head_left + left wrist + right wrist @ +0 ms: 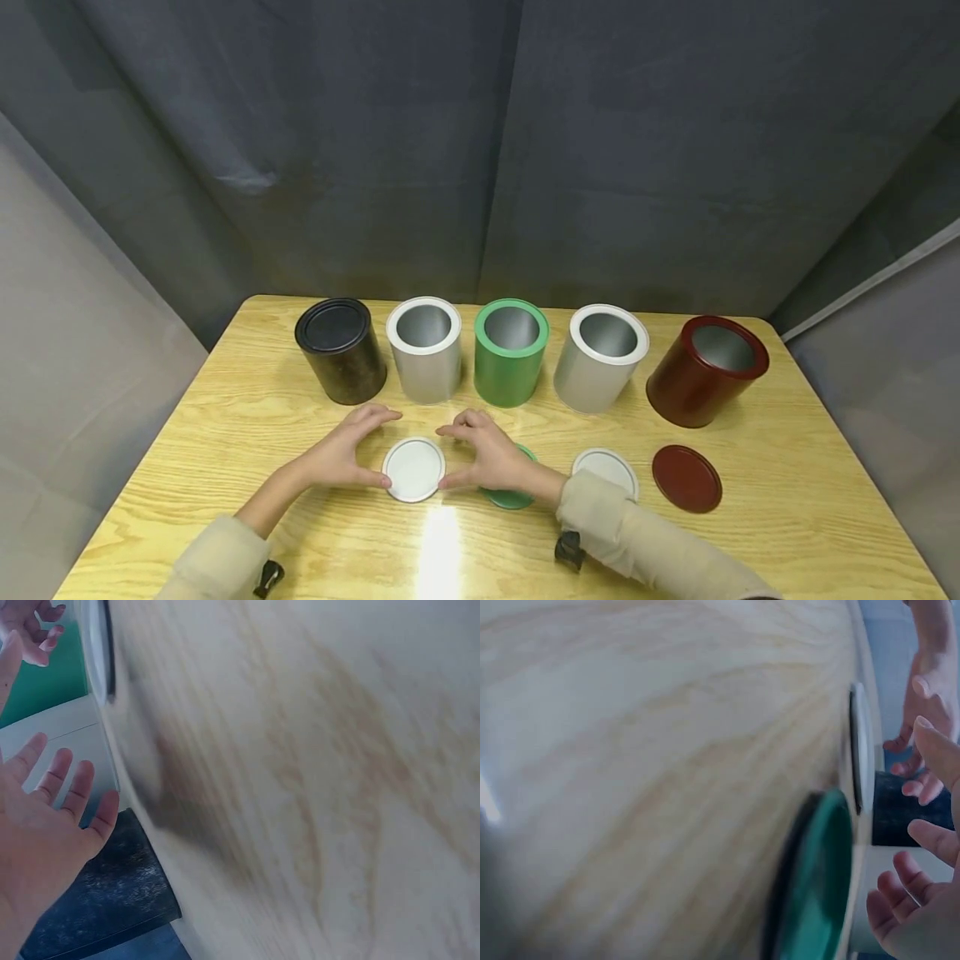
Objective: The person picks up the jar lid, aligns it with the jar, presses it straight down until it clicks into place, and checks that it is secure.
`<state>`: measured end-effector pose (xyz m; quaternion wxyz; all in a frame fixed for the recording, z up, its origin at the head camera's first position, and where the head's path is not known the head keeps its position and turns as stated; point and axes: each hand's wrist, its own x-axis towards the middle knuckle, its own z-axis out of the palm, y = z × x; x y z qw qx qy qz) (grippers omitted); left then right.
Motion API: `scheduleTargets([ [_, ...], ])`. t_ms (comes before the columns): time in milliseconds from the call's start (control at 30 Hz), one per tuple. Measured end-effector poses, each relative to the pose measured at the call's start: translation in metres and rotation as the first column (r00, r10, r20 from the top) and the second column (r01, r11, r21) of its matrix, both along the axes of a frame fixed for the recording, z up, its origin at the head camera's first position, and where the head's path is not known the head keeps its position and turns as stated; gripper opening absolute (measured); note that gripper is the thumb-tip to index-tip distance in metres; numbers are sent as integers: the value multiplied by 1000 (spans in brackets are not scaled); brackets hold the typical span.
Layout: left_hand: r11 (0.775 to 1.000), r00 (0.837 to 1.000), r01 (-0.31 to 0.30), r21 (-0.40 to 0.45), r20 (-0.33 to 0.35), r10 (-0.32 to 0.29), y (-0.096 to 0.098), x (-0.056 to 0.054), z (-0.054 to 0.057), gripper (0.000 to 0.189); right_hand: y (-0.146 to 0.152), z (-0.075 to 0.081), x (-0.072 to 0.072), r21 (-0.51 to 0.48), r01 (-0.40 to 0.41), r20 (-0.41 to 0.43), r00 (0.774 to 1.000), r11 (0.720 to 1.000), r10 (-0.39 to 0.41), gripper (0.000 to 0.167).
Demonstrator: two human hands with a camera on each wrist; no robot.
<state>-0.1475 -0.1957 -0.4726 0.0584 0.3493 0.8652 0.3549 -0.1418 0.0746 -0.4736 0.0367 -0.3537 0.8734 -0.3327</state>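
Observation:
A round white lid (414, 470) lies on the wooden table between both hands. To its left is my left hand (347, 450), fingers spread in a loose curve and the thumb tip close to the lid's edge. My right hand (486, 454) mirrors it on the other side, its thumb beside the right edge. Whether the thumbs touch the lid cannot be made out. Neither hand grips anything. Under the right hand and wrist lies a green lid (513, 500), partly hidden; in the right wrist view the green lid (821, 892) shows below the white lid (862, 750).
Along the back stand a black lidded can (341, 358), a white can (427, 371), a green can (510, 371), another white can (596, 379) and a dark red can (690, 392); all but the black one are uncovered. Another white lid (606, 468) and a dark red lid (687, 479) lie right.

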Motion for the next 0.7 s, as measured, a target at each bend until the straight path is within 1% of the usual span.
scheduleTargets([
  [200, 1000, 999, 17, -18, 33, -17, -1, -3, -6, 87, -2, -8, 3, 65, 21, 6, 1000, 998, -21, 76],
  [333, 998, 998, 25, -51, 59, -22, -3, -4, -12, 90, -3, -9, 3, 106, 28, 31, 999, 994, -31, 84],
  [433, 996, 997, 20, -86, 79, -13, -4, -4, -14, 91, -3, -11, 2, 143, 24, 34, 999, 989, -30, 86],
  [533, 992, 996, 19, -126, 92, -7, -4, -4, -15, 92, -5, -12, 2, 180, 23, 25, 999, 983, -28, 87],
  [700, 981, 993, 34, -189, 119, -11, -4, -6, -12, 92, -8, -14, 2, 243, 36, 13, 999, 969, -40, 87],
])
